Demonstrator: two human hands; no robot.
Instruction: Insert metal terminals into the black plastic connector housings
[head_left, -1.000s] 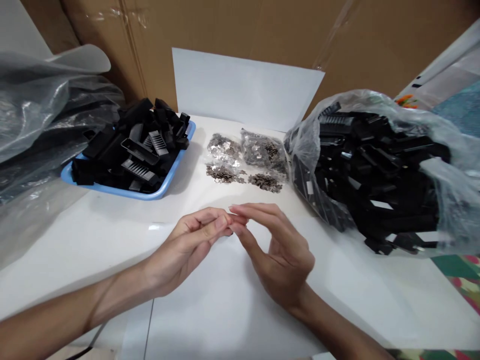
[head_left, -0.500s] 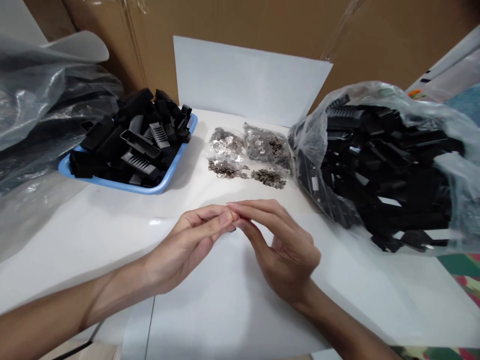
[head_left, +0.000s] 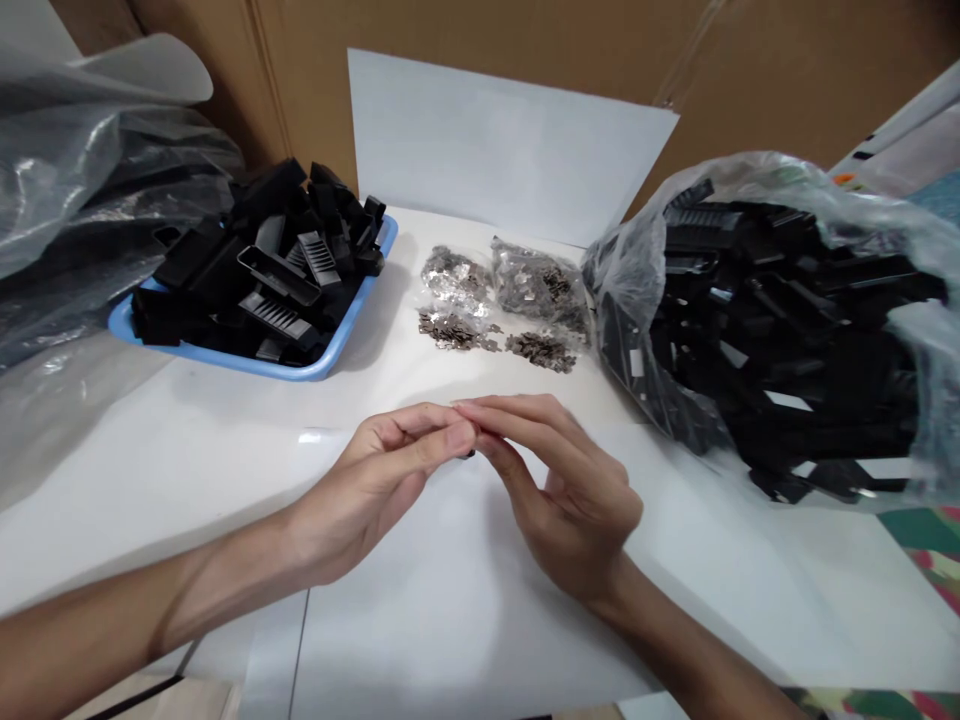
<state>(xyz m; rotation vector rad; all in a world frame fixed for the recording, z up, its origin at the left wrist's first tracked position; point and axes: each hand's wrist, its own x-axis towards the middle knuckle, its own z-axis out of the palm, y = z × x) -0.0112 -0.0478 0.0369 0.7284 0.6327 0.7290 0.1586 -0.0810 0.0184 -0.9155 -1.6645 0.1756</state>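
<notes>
My left hand [head_left: 397,460] is closed, its thumb and fingers pinched together. Just below the fingertips a bit of a small black part [head_left: 469,455] shows; the fingers hide the rest, so its kind cannot be told. My right hand [head_left: 559,480] comes in from the other side, also closed, its fingertips meeting those of the left. Whatever the right fingers pinch is hidden. Beyond the hands lie two small piles of flat metal pieces, a left pile [head_left: 454,331] and a right pile [head_left: 541,351].
Clear bags of metal pieces [head_left: 536,285] lie behind the piles. At left, a blue tray [head_left: 300,373] is heaped with black plastic parts [head_left: 281,275]. A large plastic bag [head_left: 690,430] of black parts stands at right. White board [head_left: 502,140] and cardboard [head_left: 525,30] close the back.
The view has shifted slightly, with the tray and bags now a little higher in it. Both hands stay together in almost the same pose.
</notes>
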